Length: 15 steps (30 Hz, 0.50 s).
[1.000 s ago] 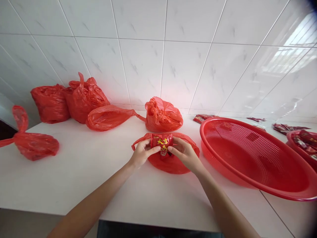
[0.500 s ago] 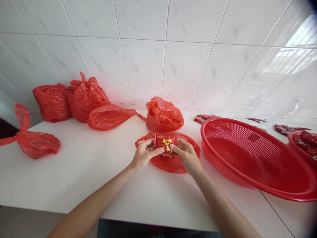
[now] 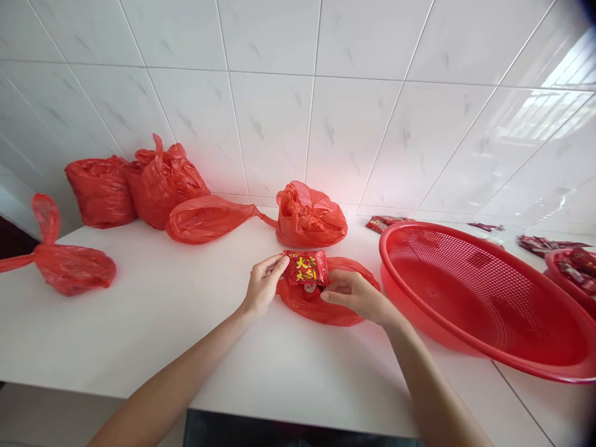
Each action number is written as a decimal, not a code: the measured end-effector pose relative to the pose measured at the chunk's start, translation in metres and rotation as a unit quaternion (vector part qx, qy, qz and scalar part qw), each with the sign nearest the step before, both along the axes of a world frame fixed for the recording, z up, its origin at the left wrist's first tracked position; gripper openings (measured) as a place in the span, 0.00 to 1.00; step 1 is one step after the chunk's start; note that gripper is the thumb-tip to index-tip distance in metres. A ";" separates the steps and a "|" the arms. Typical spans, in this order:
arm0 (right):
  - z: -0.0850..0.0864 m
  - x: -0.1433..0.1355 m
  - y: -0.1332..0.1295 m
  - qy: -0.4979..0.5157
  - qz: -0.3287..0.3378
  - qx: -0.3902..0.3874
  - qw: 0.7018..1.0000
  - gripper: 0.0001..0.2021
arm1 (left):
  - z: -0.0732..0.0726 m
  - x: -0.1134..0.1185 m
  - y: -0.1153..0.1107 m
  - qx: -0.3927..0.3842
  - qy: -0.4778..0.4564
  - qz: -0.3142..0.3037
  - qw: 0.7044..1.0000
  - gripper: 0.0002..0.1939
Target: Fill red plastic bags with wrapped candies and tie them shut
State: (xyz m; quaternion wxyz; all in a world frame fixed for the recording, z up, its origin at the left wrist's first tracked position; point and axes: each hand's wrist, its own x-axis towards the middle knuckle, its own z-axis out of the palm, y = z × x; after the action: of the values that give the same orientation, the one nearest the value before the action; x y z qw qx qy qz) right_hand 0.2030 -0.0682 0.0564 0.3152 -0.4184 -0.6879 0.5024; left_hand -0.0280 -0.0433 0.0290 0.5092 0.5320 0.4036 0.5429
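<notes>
My left hand [image 3: 264,285] pinches the left end of a small red packet [image 3: 306,268] with yellow characters, held upright over a red plastic bag [image 3: 326,313] lying on the counter. My right hand [image 3: 356,295] hovers over the bag's right part, just beside the packet. Its fingers are loosely bent, with a gap between thumb and fingers, and I see nothing in it. Below the packet shows a small red wrapped piece [image 3: 311,290] with a round white mark. Whether it lies in the bag or on top of it, I cannot tell.
A large red basket [image 3: 470,298] stands at the right, with a smaller red basket [image 3: 552,264] of packets beyond it. Red packets [image 3: 384,222] lie along the wall. Filled red bags stand at the back, including a knotted bag [image 3: 165,186]; another tied bag [image 3: 77,268] sits far left.
My right hand has let go of the packet and shifted slightly right. The left hand keeps hold, with the packet moved a little left and its printed face turned more toward me.
</notes>
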 end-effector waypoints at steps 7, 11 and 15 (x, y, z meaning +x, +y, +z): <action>-0.001 0.018 -0.001 -0.200 -0.110 0.074 0.971 0.13 | 0.000 0.000 0.003 0.022 0.011 0.014 1.000 0.18; 0.001 0.013 0.000 -0.152 -0.111 0.089 0.978 0.15 | 0.004 0.002 0.000 0.023 0.023 0.016 0.999 0.17; 0.002 -0.006 -0.001 0.052 -0.057 0.036 0.996 0.18 | 0.005 0.004 -0.004 0.026 0.056 0.007 0.998 0.19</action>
State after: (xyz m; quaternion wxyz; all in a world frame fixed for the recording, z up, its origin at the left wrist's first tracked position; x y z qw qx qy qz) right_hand 0.1973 -0.0695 0.0580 0.3936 -0.4181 -0.6635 0.4796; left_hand -0.0244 -0.0469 0.0344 0.4679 0.5723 0.4207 0.5260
